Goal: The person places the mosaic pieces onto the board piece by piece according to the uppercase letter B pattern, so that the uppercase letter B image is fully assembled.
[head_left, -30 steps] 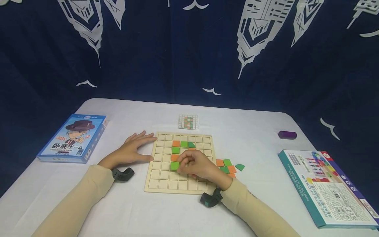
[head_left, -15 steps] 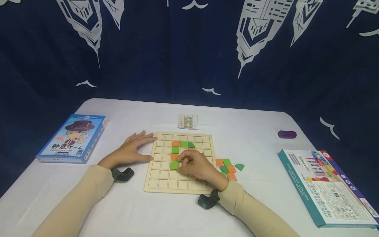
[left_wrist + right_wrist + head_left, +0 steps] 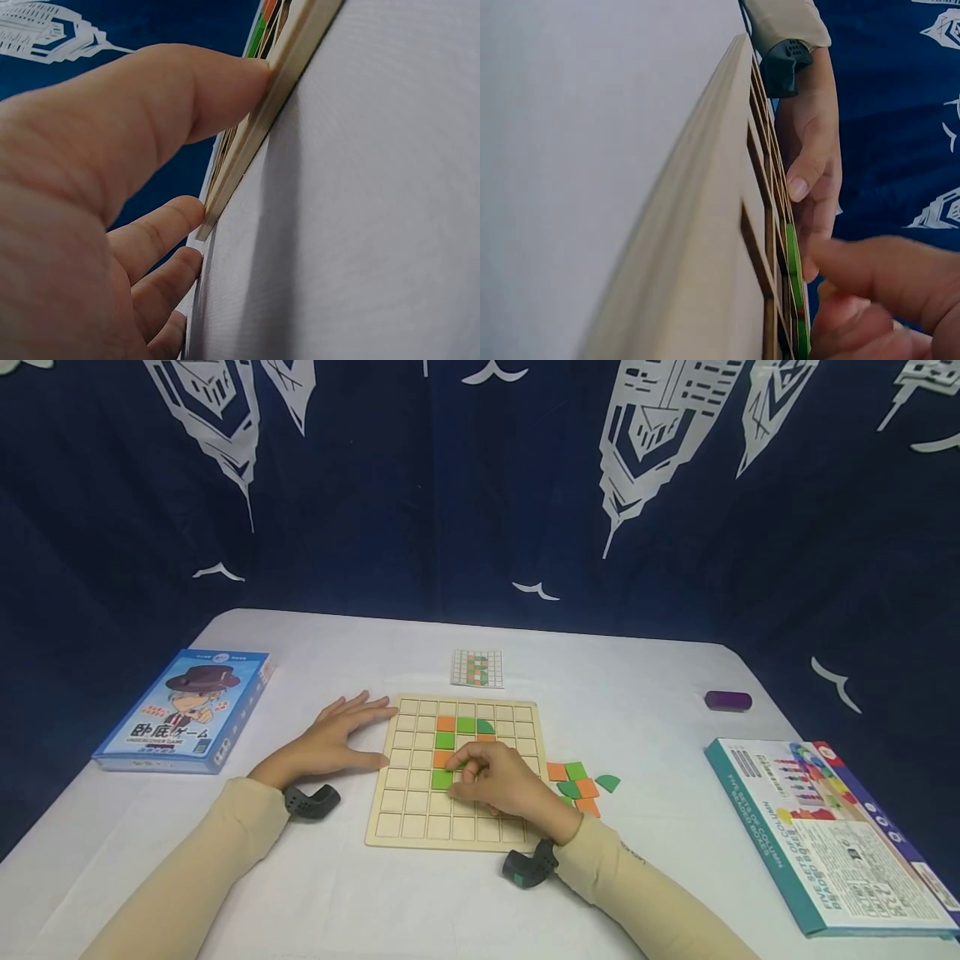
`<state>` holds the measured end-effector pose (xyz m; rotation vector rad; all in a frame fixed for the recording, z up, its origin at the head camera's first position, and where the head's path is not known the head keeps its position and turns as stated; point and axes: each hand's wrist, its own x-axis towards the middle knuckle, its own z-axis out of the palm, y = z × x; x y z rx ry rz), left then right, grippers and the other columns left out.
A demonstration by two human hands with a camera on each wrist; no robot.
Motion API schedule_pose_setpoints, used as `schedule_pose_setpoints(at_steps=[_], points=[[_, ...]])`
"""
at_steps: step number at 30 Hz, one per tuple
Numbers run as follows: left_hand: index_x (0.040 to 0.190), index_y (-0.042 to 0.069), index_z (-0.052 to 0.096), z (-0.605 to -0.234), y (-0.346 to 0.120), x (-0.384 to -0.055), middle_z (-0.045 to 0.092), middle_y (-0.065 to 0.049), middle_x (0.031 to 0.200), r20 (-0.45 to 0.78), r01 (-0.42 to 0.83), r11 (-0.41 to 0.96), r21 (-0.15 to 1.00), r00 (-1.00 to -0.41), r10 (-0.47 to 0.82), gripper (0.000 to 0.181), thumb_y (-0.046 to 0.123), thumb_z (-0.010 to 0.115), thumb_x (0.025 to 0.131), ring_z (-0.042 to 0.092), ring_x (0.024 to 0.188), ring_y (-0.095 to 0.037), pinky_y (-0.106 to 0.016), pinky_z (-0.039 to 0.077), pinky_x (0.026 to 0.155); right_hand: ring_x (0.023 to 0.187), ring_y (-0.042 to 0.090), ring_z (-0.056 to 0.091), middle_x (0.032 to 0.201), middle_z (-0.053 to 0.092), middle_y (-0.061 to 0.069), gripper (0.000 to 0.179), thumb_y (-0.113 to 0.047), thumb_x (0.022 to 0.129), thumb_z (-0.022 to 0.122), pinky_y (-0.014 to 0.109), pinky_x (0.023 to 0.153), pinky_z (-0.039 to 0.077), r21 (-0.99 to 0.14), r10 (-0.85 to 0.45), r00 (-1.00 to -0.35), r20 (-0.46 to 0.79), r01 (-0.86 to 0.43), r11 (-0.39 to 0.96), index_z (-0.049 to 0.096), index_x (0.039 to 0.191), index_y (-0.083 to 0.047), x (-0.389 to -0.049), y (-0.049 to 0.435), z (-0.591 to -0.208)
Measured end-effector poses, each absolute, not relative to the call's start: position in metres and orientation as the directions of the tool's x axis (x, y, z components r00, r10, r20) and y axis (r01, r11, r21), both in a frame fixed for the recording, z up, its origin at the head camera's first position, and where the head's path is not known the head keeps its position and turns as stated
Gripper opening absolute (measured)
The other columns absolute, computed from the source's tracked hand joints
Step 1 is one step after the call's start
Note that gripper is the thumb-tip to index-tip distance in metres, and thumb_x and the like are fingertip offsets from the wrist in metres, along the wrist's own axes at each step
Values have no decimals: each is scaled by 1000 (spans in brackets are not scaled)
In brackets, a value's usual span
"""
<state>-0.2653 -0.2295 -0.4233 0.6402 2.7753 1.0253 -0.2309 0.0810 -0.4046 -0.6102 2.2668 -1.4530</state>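
1. The left hand lies at the left side of the wooden grid board, fingers spread, with the thumb and index fingertips touching its edge.
2. The right hand is over the middle of the board, fingers bent, thumb and index tips close beside a light green square tile; whether they pinch a piece cannot be told.
3. The board lies flat on the white-covered tabletop. A column of orange and green squares sits in its cells, with another green square and a dark green quarter-round tile along the top row.
4. Loose orange and green tiles lie just beside the board's right edge.
5. A small pattern card lies beyond the board's far edge.
6. A blue game box lies at far left; a purple cylinder and a beaded-boxes package lie at right.
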Motion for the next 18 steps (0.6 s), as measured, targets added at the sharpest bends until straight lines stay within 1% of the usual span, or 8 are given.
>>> schedule_pose_setpoints(at_steps=[7, 11, 18], points=[[160, 8, 53, -424, -229, -265, 38, -19, 172, 31, 343, 692, 635, -907, 420, 88, 44, 85, 87, 11, 166, -44, -62, -4, 133, 52, 9, 44, 79, 58, -2, 21, 0, 93, 78, 17, 48, 37, -948, -567, -807, -167, -27, 317, 73, 113, 4, -230, 89, -402], [159, 8, 53, -424, -229, -264, 38, -19, 171, 38, 349, 691, 633, -905, 423, 87, 44, 85, 87, 12, 165, -44, -62, -4, 133, 57, 11, 47, 81, 60, -2, 24, -3, 94, 77, 19, 52, 40, -958, -593, -782, -193, 18, 287, 74, 117, 4, -229, 96, -397], [159, 8, 54, -424, -229, -265, 39, -19, 171, 43, 352, 687, 636, -904, 424, 86, 43, 86, 87, 12, 166, -44, -61, -4, 133, 61, 9, 49, 84, 63, -2, 27, -3, 97, 72, 19, 55, 43, -958, -637, -750, -181, -12, 286, 71, 122, 9, -238, 119, -387]])
